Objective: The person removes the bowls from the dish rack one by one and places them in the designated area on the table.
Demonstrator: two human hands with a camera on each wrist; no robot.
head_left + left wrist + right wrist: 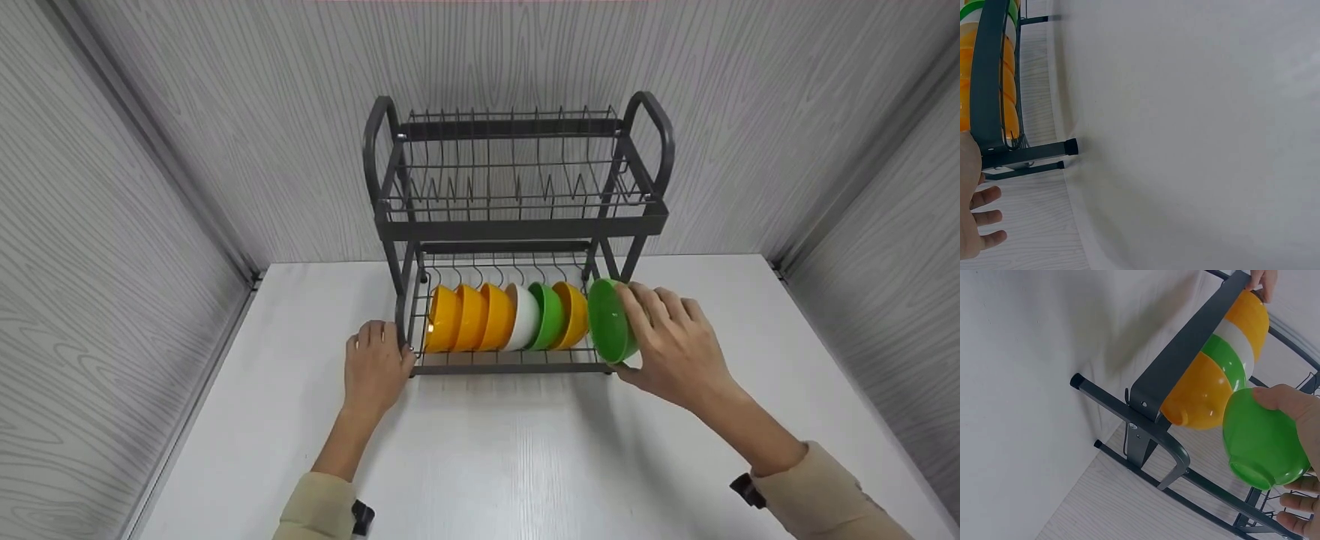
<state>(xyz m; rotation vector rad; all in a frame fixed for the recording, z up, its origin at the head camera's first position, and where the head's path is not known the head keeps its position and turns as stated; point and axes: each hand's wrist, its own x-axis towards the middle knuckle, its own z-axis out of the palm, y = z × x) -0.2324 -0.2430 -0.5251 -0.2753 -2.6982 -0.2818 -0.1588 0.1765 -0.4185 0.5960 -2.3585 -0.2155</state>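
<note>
My right hand [679, 349] holds a green bowl [611, 322] by its rim and side, tilted with its hollow facing left, at the right end of the dish rack [517, 229]. In the right wrist view, the thumb lies on this green bowl [1264, 439] beside an orange bowl [1199, 396]. On the lower tier several orange bowls [446, 319], a white bowl [523, 319] and another green bowl [549, 315] stand on edge in a row. My left hand [376, 367] grips the rack's left front post low down; in the left wrist view three fingers extend beyond it.
The rack's upper wire tier [517, 180] has a tall curved handle [652, 142] at each end. It stands on a white table [480, 450], close to the grey wood-grain back wall [517, 52]. Similar panels rise on both sides.
</note>
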